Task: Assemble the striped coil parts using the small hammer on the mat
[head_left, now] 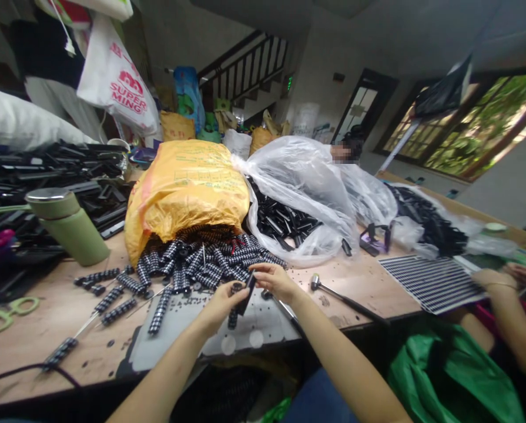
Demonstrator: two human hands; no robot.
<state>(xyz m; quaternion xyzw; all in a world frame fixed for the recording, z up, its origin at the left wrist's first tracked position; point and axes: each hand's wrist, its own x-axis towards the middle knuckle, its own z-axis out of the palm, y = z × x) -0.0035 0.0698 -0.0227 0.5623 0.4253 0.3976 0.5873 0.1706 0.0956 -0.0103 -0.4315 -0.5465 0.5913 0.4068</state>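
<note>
Head view: black piece [247,295] sits between both hands near the tabletop's [355,273] front edge, long axis slanting up rightward; left hand [224,302] grips its side, right hand's [275,282] fingertips pinch its upper end.

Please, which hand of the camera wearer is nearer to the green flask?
Left. The left hand is to the right of the flask, with a gap between; the right hand is farther right, beyond the left hand. Neither touches it.

A green flask [75,232] stands near pale-green scissors [11,310], with what seems a stair railing [231,56] behind.
</note>
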